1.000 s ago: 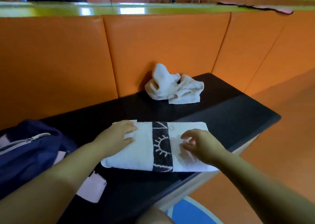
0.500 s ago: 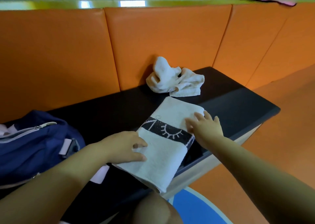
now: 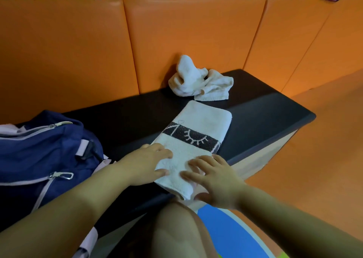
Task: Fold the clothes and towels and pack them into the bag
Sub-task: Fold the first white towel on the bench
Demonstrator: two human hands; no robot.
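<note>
Black bench top (image 3: 265, 116), backed by orange wall padding (image 3: 176, 37), serves as your work surface. Your left hand (image 3: 145, 163) rests released on the near left part of the folded towel (image 3: 196, 140), fingers laid over the top and gripping nothing. Your right hand (image 3: 214, 181) lies just beside it on the near right part, fingers spread flat and pressing. Its thumb sits at the near corner, and it cannot be told whether it hooks under. The towel runs away from both hands as a long strip, its dark patterned band just beyond your fingertips. Its near end, under your palms, appears to hang slightly past the bench edge above your knee (image 3: 176, 228). Judgement: the step in hand is the next fold of this strip, bringing one end over the other. Recommended: draw the near end fully onto the bench first. Pinch both near corners evenly, carry them to the far edge, square the edges, then smooth from the crease outward. Uneven corners would give a skewed bundle that packs poorly. Well beyond your fingertips, just past the towel's far end, a crumpled white towel (image 3: 198, 81) lies unfolded against the padding. Outside your left hand sits the blue bag (image 3: 49, 149), near enough to reach without standing. Whether its main opening is unzipped cannot be confirmed from here.
</note>
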